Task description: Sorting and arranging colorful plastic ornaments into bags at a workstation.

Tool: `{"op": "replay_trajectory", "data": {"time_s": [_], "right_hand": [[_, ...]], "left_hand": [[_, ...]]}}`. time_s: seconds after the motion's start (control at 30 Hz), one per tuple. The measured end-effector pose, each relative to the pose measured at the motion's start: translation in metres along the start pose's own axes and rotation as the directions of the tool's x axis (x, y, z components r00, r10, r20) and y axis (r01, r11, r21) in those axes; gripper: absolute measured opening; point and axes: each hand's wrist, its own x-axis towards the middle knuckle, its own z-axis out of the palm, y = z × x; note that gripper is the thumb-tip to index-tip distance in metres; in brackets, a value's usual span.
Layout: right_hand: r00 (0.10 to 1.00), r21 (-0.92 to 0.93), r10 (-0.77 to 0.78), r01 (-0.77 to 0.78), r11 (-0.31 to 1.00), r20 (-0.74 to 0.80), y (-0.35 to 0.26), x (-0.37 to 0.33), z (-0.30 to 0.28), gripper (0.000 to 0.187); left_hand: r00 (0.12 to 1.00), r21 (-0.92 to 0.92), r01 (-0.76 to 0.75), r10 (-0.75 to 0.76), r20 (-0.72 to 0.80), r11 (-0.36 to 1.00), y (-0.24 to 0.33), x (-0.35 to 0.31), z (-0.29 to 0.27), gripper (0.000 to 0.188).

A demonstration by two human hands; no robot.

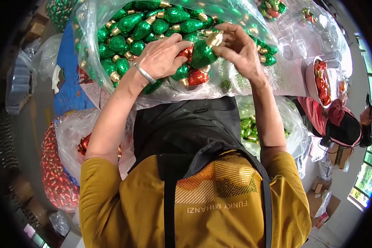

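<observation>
My right hand (240,53) pinches a glittery green bulb ornament (203,54) by its gold cap, tilted with the cap up. Just left of it, my left hand (160,57) bends its thumb and fingers around a red bulb ornament (187,53); its fingertips are partly hidden. Below the held bulb sits a close group with another red bulb ornament (197,77) and green ones, inside what looks like clear plastic. Behind both hands, a large clear bag (87,31) lies open, full of green glitter bulbs (130,21) with gold caps.
Clear plastic trays (293,43) and a pink bowl (312,79) of red ornaments stand at the right, near another person (343,128). Bags of green ornaments (249,129) and red ornaments (56,169) flank me below the table. Glitter covers the pale table cover (283,84).
</observation>
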Motion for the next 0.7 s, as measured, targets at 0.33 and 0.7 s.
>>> {"op": "replay_trajectory", "data": {"time_s": [0.33, 0.7], "right_hand": [[0.900, -0.784, -0.430, 0.315, 0.534, 0.070, -0.015, -0.016, 0.033, 0.017], [0.973, -0.974, -0.164, 0.183, 0.134, 0.160, -0.016, -0.014, 0.051, 0.029]], "left_hand": [[0.996, 0.000, 0.006, -0.006, -0.087, 1.000, -0.006, -0.001, 0.017, 0.038], [0.990, -0.130, -0.081, 0.064, -0.129, 0.988, -0.025, 0.002, 0.017, 0.052]]}}
